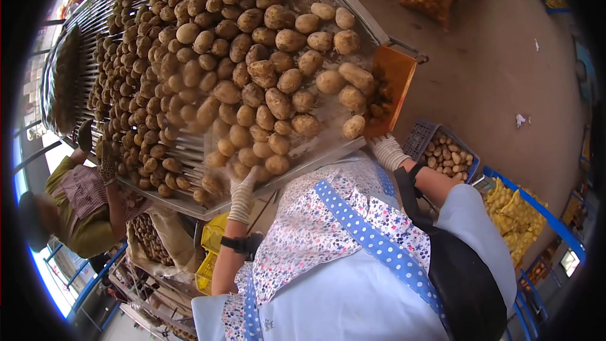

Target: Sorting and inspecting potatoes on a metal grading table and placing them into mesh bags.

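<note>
Many soil-streaked potatoes (279, 103) lie on a metal sorting table (326, 149) in front of me. My left hand (243, 194), in a striped knit glove, is at the table's near edge against the closest potatoes. Its fingertips are partly hidden and blurred, so a grip on any one potato cannot be made out. My right hand (388, 151), gloved alike, is at the near lower edge of an orange chute (396, 92) at the table's right end. Its fingers touch or nearly touch that edge. Small dark potatoes (378, 99) sit inside the chute.
Metal rollers (87, 57) carry more potatoes at the left. A co-worker (83, 203) in a checked apron stands there. Yellow crates (208, 251) are below the table. To my right are a potato-filled crate (419, 139), yellow net sacks (511, 218) and a blue rail (539, 213).
</note>
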### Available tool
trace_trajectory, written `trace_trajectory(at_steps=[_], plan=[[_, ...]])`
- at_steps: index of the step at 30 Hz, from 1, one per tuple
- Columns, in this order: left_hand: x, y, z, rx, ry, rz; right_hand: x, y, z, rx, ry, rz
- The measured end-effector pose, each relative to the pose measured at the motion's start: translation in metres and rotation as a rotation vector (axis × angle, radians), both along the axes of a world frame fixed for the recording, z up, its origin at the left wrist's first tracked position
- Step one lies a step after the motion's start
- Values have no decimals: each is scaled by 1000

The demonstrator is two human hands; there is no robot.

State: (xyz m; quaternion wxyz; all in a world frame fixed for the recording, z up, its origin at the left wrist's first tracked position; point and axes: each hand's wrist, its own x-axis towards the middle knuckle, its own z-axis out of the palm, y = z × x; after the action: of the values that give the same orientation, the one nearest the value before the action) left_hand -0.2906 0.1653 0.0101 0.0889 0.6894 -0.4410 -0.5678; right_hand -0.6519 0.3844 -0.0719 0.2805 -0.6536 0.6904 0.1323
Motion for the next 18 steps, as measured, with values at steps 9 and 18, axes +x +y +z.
trace_trajectory(at_steps=[9, 18], plan=[[-18, -2, 1, -38, 62, -88, -44, -48, 73, -459, -211, -595], [-78, -11, -3, -194, -74, -186, -45, -246, 54, -913, -150, -171]])
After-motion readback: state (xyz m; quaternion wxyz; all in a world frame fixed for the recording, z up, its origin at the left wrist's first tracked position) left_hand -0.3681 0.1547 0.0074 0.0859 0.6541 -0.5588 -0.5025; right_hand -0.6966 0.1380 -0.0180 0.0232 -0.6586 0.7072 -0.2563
